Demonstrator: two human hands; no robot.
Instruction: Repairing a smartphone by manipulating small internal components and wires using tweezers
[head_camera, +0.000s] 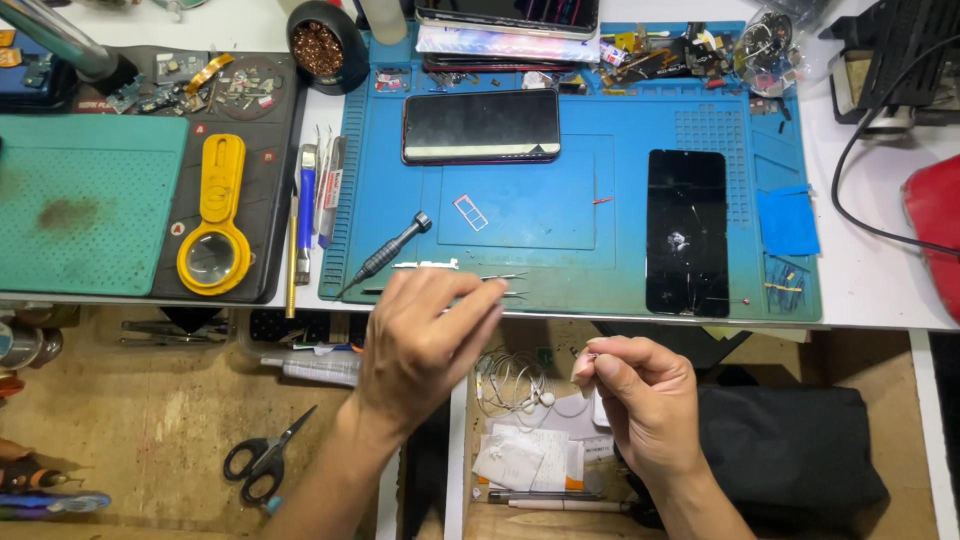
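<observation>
My left hand (425, 335) hovers at the front edge of the blue work mat (620, 260), fingers together and reaching toward the metal tweezers (500, 277) lying there. My right hand (640, 395) is below the bench edge, thumb and forefinger pinched on a tiny part that is too small to make out. On the mat lie a dark phone (481, 126) face up, a black cracked screen panel (686, 232), a small card tray (470, 212) and a precision screwdriver (390, 247).
A yellow magnifier (214, 245) and thin hand tools (308, 205) lie left of the mat. A green mat (85, 205) sits at far left. Parts clutter the mat's back edge. Scissors (262, 460), earphones (515, 385) and a black bag (790, 450) lie below the bench.
</observation>
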